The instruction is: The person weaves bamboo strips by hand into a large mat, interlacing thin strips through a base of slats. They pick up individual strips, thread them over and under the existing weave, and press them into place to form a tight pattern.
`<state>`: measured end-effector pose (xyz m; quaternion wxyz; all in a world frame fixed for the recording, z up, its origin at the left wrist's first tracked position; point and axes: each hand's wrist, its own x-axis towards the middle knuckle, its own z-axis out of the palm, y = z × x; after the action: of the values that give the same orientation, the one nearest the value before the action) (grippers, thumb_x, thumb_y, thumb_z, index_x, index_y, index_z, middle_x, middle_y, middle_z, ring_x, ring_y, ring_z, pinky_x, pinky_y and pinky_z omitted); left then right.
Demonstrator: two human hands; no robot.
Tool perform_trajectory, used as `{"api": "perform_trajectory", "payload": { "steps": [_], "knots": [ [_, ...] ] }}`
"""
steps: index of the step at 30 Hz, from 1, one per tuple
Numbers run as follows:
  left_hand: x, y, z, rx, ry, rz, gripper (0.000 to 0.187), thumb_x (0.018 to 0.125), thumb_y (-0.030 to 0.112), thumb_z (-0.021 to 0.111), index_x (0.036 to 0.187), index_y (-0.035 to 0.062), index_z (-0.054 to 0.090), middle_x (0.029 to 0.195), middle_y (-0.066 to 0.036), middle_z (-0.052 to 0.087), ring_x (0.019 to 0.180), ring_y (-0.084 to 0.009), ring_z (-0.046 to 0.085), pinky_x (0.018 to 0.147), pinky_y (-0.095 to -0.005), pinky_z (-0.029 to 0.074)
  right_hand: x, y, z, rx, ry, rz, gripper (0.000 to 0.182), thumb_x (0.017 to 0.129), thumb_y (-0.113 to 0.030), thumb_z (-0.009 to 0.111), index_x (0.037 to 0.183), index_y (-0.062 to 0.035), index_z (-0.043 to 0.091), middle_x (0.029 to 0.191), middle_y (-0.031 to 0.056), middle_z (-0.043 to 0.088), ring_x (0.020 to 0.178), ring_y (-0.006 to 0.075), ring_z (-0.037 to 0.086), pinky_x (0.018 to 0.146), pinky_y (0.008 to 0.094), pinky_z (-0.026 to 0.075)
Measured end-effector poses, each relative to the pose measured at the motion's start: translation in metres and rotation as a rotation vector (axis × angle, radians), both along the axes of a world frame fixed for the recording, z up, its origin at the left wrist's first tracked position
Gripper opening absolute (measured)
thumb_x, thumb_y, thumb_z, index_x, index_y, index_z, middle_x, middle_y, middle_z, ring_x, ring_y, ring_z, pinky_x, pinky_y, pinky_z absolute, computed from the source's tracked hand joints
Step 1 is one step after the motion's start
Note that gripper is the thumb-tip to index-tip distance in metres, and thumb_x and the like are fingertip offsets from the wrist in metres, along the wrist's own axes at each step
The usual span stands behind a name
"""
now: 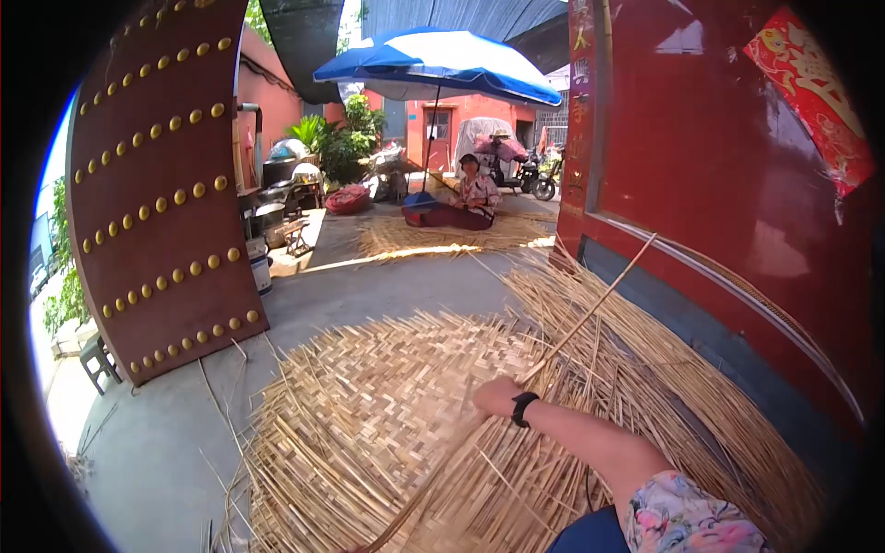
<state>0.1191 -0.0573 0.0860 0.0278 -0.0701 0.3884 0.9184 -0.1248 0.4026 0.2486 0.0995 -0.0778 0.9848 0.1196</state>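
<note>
My right hand (498, 397), a black band on its wrist, reaches in over a woven reed mat (406, 369). Its fingers are closed around a long reed strip (604, 293), which slants from the upper right down across the mat to the bottom edge. Near that lower end, a sliver of what looks like my left hand (354, 549) shows at the frame's edge; its fingers are hidden. The mat has a tight zigzag weave in its middle, with loose strip ends sticking out around its border.
A large pile of loose reeds (682, 378) lies on the right along a red door (728, 184). A studded door (157, 184) stands open at left. Beyond, a person (477, 191) sits on another mat (392, 238) under a blue umbrella (433, 60). A stool (100, 358) stands far left.
</note>
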Motion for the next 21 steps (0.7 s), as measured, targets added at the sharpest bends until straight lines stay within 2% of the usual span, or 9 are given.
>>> {"api": "perform_trajectory", "payload": {
  "steps": [1,3,4,8,10,13,16,18,21],
  "knots": [
    [-0.019,0.003,-0.023,0.050,0.215,0.005,0.034,0.104,0.026,0.056,0.129,0.0033,0.051,0.117,-0.019,0.068,0.108,-0.0327,0.068,0.077,-0.0363,0.060,0.002,-0.007,0.023,0.182,-0.030,0.068,0.031,0.082,-0.035,0.076,0.100,-0.0093,0.078,0.100,0.0109,0.075,0.096,0.0317,0.071,0.085,0.0483,0.052],
    [-0.015,0.051,0.039,0.066,0.055,0.127,0.028,0.102,0.012,0.058,0.130,0.0065,0.055,0.110,-0.017,0.072,0.100,-0.0284,0.072,0.065,-0.0309,0.057,0.006,-0.025,0.024,0.279,0.243,0.320,0.009,0.082,-0.021,0.069,0.083,-0.0141,0.075,0.086,0.0096,0.071,0.090,0.0274,0.065,0.094,0.0414,0.044],
    [-0.022,0.060,0.036,0.116,0.091,0.101,0.030,0.103,0.013,0.058,0.133,0.0073,0.055,0.111,-0.017,0.072,0.096,-0.0248,0.072,0.066,-0.0287,0.056,0.011,-0.044,0.029,0.155,0.371,0.535,0.016,0.082,-0.026,0.070,0.088,-0.0121,0.074,0.088,0.0094,0.070,0.089,0.0276,0.063,0.089,0.0433,0.045],
    [-0.040,0.077,0.015,-0.058,0.143,0.076,0.029,0.100,0.011,0.063,0.128,0.0069,0.059,0.111,-0.017,0.072,0.090,-0.0217,0.071,0.062,-0.0280,0.054,0.086,-0.163,0.021,-0.593,0.016,0.940,0.039,0.093,-0.039,0.066,0.114,-0.0068,0.063,0.100,0.0153,0.067,0.103,0.0326,0.063,0.090,0.0455,0.049],
    [-0.053,0.065,0.006,-0.124,0.195,0.027,0.033,0.098,0.013,0.066,0.130,0.0067,0.060,0.112,-0.017,0.072,0.095,-0.0222,0.070,0.066,-0.0284,0.055,0.110,-0.178,-0.017,-0.552,-0.365,0.796,0.038,0.101,-0.038,0.058,0.118,-0.0040,0.062,0.098,0.0147,0.068,0.096,0.0292,0.067,0.083,0.0415,0.053],
    [-0.068,0.045,0.014,-0.279,0.113,-0.147,0.047,0.094,0.019,0.072,0.138,0.0082,0.057,0.117,-0.016,0.070,0.106,-0.0240,0.068,0.080,-0.0321,0.057,0.101,-0.168,-0.047,-0.890,-1.225,0.142,0.036,0.105,-0.031,0.051,0.124,-0.0006,0.057,0.094,0.0137,0.069,0.081,0.0227,0.070,0.072,0.0347,0.056],
    [-0.093,0.040,0.004,-0.652,-0.044,-0.304,0.058,0.093,0.022,0.073,0.145,0.0079,0.053,0.123,-0.014,0.068,0.113,-0.0244,0.065,0.098,-0.0367,0.052,0.072,-0.144,-0.084,-0.774,-0.866,0.372,0.031,0.106,-0.025,0.047,0.118,0.0007,0.058,0.093,0.0135,0.069,0.086,0.0193,0.071,0.072,0.0337,0.057],
    [-0.110,0.038,-0.037,-0.896,-0.190,-0.395,0.053,0.095,0.019,0.070,0.144,0.0072,0.055,0.124,-0.013,0.067,0.112,-0.0239,0.065,0.098,-0.0362,0.051,0.041,-0.125,-0.119,-1.230,-0.625,0.075,0.029,0.108,-0.023,0.043,0.118,0.0013,0.056,0.094,0.0114,0.068,0.083,0.0192,0.069,0.075,0.0339,0.059],
    [-0.136,0.041,-0.085,-0.970,-0.350,-0.331,0.032,0.099,0.017,0.061,0.128,0.0045,0.067,0.098,-0.012,0.073,0.092,-0.0199,0.069,0.082,-0.0336,0.054,-0.017,-0.076,-0.177,-2.309,-0.054,-0.631,0.029,0.109,-0.021,0.040,0.119,0.0025,0.053,0.101,0.0138,0.064,0.090,0.0228,0.066,0.087,0.0388,0.060]
  ]
}}
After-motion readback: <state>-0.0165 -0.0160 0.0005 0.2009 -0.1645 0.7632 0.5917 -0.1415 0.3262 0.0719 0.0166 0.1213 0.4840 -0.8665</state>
